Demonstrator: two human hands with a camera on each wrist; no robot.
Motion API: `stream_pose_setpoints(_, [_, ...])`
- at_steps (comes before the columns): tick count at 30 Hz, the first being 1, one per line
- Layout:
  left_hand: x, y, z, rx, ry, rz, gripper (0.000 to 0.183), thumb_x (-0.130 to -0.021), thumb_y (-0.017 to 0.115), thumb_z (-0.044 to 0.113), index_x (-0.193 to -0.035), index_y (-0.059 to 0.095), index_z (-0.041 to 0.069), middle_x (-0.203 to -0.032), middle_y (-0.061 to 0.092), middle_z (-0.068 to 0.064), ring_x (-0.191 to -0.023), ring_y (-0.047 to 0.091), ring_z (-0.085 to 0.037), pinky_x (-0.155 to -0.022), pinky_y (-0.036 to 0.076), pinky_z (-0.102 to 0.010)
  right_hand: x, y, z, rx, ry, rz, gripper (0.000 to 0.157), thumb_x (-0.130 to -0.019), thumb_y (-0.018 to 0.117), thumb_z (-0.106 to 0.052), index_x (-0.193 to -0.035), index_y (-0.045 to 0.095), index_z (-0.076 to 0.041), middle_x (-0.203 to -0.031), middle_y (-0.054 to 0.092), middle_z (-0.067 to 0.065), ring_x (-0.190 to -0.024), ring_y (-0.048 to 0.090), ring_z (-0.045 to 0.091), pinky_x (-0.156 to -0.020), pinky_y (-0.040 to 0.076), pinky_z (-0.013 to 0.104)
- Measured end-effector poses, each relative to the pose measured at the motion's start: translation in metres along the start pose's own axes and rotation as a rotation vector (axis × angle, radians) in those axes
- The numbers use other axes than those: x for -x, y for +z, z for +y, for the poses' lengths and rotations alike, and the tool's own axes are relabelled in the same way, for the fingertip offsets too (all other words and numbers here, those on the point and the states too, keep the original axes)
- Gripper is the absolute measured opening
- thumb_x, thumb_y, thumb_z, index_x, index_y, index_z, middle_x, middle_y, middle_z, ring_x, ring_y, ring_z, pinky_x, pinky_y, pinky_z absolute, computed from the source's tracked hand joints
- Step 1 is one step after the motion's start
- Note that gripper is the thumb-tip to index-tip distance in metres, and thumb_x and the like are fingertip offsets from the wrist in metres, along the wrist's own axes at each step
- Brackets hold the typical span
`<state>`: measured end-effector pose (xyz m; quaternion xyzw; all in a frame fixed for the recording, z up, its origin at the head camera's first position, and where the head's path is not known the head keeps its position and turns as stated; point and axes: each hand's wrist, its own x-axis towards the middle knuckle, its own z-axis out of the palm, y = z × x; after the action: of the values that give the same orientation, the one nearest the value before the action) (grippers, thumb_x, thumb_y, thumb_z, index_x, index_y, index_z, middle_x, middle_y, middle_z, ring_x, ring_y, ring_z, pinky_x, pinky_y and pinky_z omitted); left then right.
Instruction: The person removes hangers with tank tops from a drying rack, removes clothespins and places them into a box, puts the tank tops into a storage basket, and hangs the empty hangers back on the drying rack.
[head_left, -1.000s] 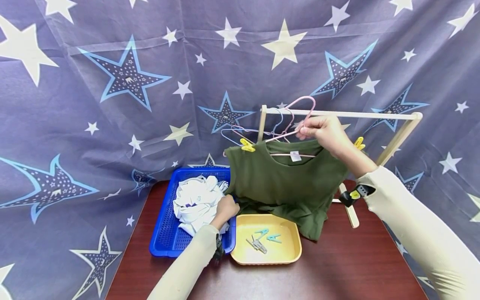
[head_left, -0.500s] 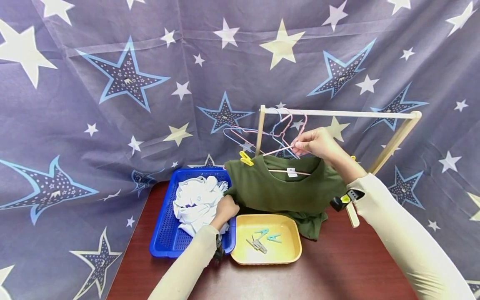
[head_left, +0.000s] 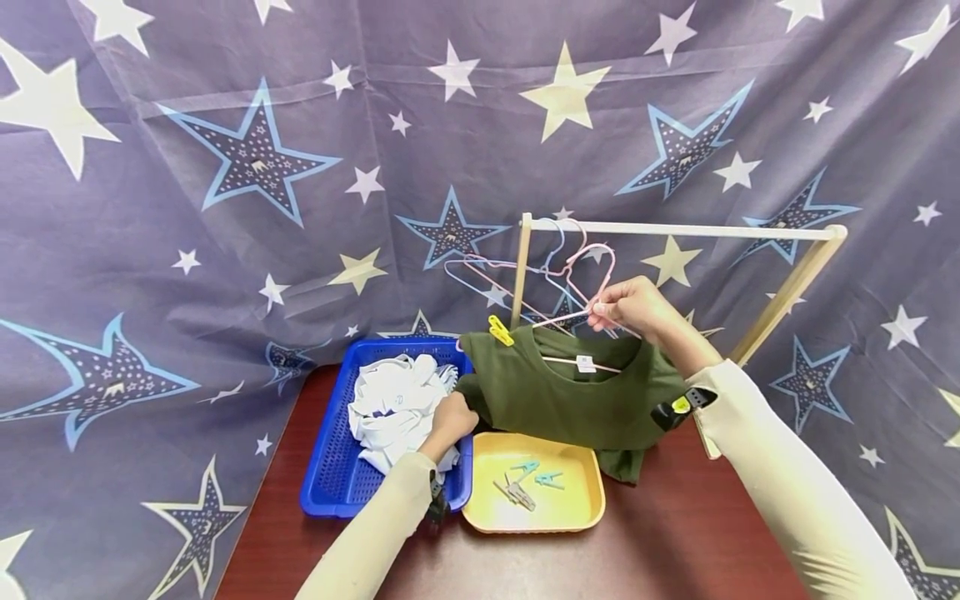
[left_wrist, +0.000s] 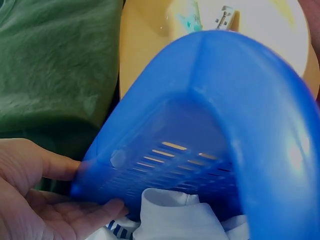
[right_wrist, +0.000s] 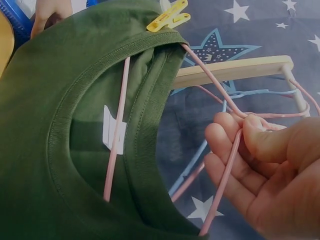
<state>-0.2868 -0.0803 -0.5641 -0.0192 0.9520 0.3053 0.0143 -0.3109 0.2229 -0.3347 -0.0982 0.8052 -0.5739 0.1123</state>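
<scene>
Head view: at the left of the reddish-brown table (head_left: 660,542), blue basket (left_wrist: 210,55) with white cloth (head_left: 393,408) bunched inside; just right of the basket, yellow tray (head_left: 555,518), holding 2 light-blue clips (head_left: 550,480) and a small cluster of gray clips (head_left: 519,495), too jumbled to count. Beyond the tray, green shirt (head_left: 581,408), neckline upward, shoulders spread left to right, lower part down behind the tray's far edge; cannot tell whether touching the rim. Inside the shirt, pink hanger (right_wrist: 223,175), long axis running left to right, hook upward, near the rail of the wooden rack (head_left: 690,230). In the right hand (head_left: 633,308), hanger neck pinched between thumb and fingers. In the left hand (head_left: 453,417), right rim of the basket gripped. On the shirt's left shoulder, 1 yellow clip (head_left: 500,331); at the rack's left end, 1 blue hanger (head_left: 562,242) and another pink one.
</scene>
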Motion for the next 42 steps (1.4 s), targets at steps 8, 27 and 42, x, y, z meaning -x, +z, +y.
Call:
stream_pose_setpoints(8, [0.003,-0.002,0.001,0.019,0.000,-0.013,0.007,-0.076,0.065,0.007,-0.074,0.064,0.000,-0.080,0.069,-0.021,-0.070,0.062,-0.032,-0.062,0.052,-0.046,-0.006,0.006,0.009,0.050,0.016,0.026,0.026,-0.099,0.058,0.005,-0.111,0.058,0.028,-0.069,0.072,0.002,-0.063,0.068,0.007,-0.062,0.057,0.017])
stream_pose_setpoints(27, [-0.001,-0.004,-0.010,0.082,0.027,-0.033,0.024,-0.083,0.074,0.020,-0.085,0.070,-0.004,-0.089,0.072,-0.023,-0.080,0.068,-0.036,-0.072,0.055,-0.047,-0.015,0.018,0.017,0.232,-0.075,0.027,0.018,-0.096,0.062,0.004,-0.100,0.068,0.022,-0.079,0.074,0.023,-0.063,0.070,0.013,-0.060,0.056,0.019])
stream_pose_setpoints(42, [-0.013,-0.063,-0.007,0.089,0.042,-0.122,0.023,-0.079,0.069,0.007,-0.097,0.075,-0.006,-0.094,0.073,-0.020,-0.088,0.066,-0.033,-0.082,0.056,-0.041,-0.016,0.013,0.013,0.194,0.057,-0.143,0.018,-0.097,0.059,0.008,-0.102,0.064,0.025,-0.083,0.075,0.023,-0.067,0.073,0.017,-0.069,0.061,0.027])
